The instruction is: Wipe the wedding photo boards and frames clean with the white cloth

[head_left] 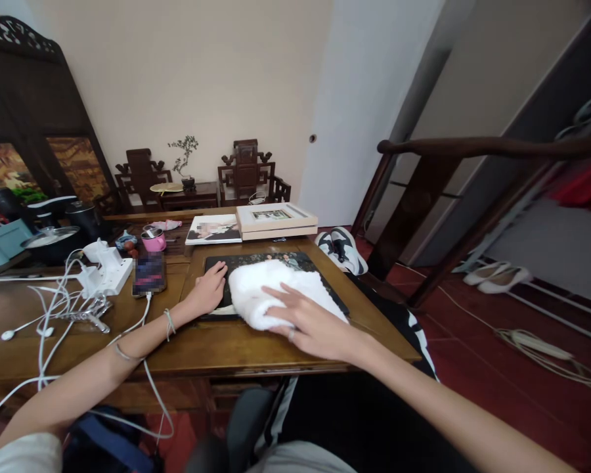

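Note:
A white fluffy cloth (270,276) lies bunched over a flat black rectangular board (295,258) with a floral pattern on the wooden desk. My right hand (308,322) presses on the cloth from the near right, its fingers bent into the folds, a ring on one finger. The cloth hides much of the board. At the board's left edge, my left hand (209,291) grips with its fingers over the top, beside the cloth. Whether the board is a mat or a closed device cannot be made out.
Left on the desk (177,348) are a phone (149,274) on a cable, a white power strip (113,276), tangled white cables (54,309) and a pink cup (153,240). Behind the board lie a photo book (213,230) and a box (276,220). A wooden chair (418,197) stands right.

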A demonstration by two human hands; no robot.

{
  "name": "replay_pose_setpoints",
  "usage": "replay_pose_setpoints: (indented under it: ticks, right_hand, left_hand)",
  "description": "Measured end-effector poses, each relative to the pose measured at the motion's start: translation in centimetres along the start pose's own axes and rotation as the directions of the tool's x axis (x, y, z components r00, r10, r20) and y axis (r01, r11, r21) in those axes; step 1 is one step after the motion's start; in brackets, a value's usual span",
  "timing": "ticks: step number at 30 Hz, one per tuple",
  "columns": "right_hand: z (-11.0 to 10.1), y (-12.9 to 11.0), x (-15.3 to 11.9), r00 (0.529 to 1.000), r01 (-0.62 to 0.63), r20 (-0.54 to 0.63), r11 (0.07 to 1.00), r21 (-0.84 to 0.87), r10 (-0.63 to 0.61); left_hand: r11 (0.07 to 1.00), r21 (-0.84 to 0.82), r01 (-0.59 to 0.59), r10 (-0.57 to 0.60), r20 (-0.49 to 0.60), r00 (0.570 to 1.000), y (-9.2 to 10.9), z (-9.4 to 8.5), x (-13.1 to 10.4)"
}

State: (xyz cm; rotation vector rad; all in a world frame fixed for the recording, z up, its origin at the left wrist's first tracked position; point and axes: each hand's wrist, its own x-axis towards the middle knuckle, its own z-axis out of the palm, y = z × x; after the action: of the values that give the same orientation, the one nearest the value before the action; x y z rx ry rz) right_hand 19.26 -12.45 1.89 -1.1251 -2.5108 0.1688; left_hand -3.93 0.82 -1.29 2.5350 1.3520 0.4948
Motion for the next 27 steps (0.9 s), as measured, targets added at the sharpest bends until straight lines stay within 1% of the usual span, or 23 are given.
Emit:
replay_pose_setpoints:
  ticks: [2,4,5,7,9,11,12,14,17,21,23,25,26,27]
  right_hand:
    - [-0.4,0.1,-0.6,0.996,0.074,0.048,0.996,0.050,-0.076]
    - [-0.6,1.7,-0.6,0.994,0.081,0.066,0.995,0.055,-0.085]
    - [-0.6,2.9,-0.4,0.997,0.048,0.060,0.998,0.040,-0.050]
    - [-0.6,5.7,0.4,0.997,-0.067,0.031,0.998,-0.014,0.067]
    - [-0.5,8.3,1.5,0.984,-0.180,-0.011,0.981,-0.073,0.180]
    - [-0.4,10.0,2.8,0.970,-0.239,-0.060,0.964,-0.119,0.234]
    - [-0.4,10.4,3.3,0.966,-0.253,-0.084,0.958,-0.137,0.243]
    - [-0.2,10.2,4.0,0.962,-0.262,-0.126,0.950,-0.168,0.243]
    - [0.4,7.9,3.7,0.971,-0.218,-0.140,0.958,-0.188,0.194]
    - [0.8,3.2,1.1,0.996,-0.073,-0.064,0.992,-0.100,0.067]
    - [0.6,1.5,-0.3,1.000,0.007,-0.007,0.999,-0.032,-0.008]
    - [0.2,0.9,-1.3,0.997,0.068,0.038,0.997,0.025,-0.069]
    - [0.0,1.2,-1.5,0.996,0.076,0.049,0.996,0.044,-0.078]
    - [-0.1,1.7,-1.6,0.997,0.059,0.047,0.997,0.052,-0.061]
  left_hand:
    - [1.000,0.001,-0.012,0.012,0.005,1.000,0.2,-0.2,-0.1]
    - [1.000,0.010,-0.011,0.011,0.013,1.000,0.3,-0.3,-0.1]
    - [1.000,0.016,-0.002,0.002,0.017,1.000,0.3,-0.3,-0.1]
    - [1.000,0.022,0.016,-0.016,0.022,1.000,0.3,-0.3,-0.1]
    - [1.000,0.018,0.014,-0.015,0.017,1.000,0.2,-0.3,-0.1]
    - [1.000,0.015,0.002,-0.002,0.004,1.000,0.0,-0.2,-0.1]
    - [1.000,0.014,-0.006,0.006,-0.003,1.000,-0.1,-0.1,-0.1]
    - [1.000,0.012,-0.025,0.025,-0.015,1.000,-0.3,0.0,-0.1]
    - [0.999,0.008,-0.040,0.040,-0.022,0.999,-0.6,0.2,-0.1]
    - [0.999,0.017,-0.031,0.032,-0.025,0.999,-0.5,0.3,-0.1]
    - [0.999,0.022,-0.024,0.024,-0.022,0.999,-0.3,0.2,-0.2]
    - [1.000,0.021,-0.016,0.016,-0.015,1.000,0.0,0.0,-0.3]
    - [1.000,0.019,-0.014,0.014,-0.012,1.000,0.1,-0.1,-0.3]
    - [1.000,0.016,-0.012,0.012,-0.011,1.000,0.1,-0.1,-0.4]
